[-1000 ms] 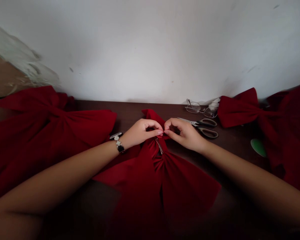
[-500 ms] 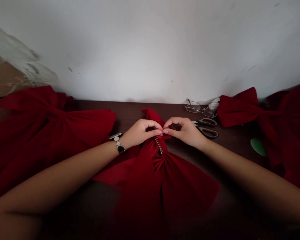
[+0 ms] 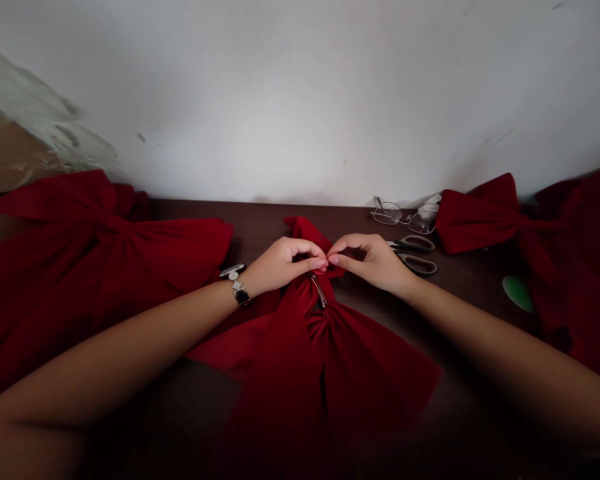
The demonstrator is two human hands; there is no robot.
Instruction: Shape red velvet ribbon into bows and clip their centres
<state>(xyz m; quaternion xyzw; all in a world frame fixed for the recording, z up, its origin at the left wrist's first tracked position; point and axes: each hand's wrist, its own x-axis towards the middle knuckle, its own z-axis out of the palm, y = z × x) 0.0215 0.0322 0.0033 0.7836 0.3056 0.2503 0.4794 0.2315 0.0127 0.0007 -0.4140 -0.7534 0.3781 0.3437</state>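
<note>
A large red fabric bow [image 3: 375, 367] lies in front of me, its gathered middle turned up and its loops and tails spread over the dark table. On that gathered middle sits a narrow metal hair clip [image 3: 319, 291]. Just above the clip, my left hand [image 3: 295, 260] pinches the bow's red fabric between thumb and forefinger. Touching it fingertip to fingertip, my right hand [image 3: 363, 259] is closed in a similar pinch at the same bit of fabric. The exact edge between the fingertips is too small to make out. My left wrist wears a bracelet watch [image 3: 237, 287].
More red bows lie at the left [image 3: 180, 247] and at the right [image 3: 475, 223]. Black-handled scissors [image 3: 417, 253] and eyeglasses [image 3: 390, 212] rest beyond my right hand. A green round object [image 3: 517, 293] is at the right. A white wall [image 3: 300, 100] closes off the table's back.
Almost nothing differs. The fingertips of both hands have shifted very slightly at the pinch, and the bow and clip lie as before.
</note>
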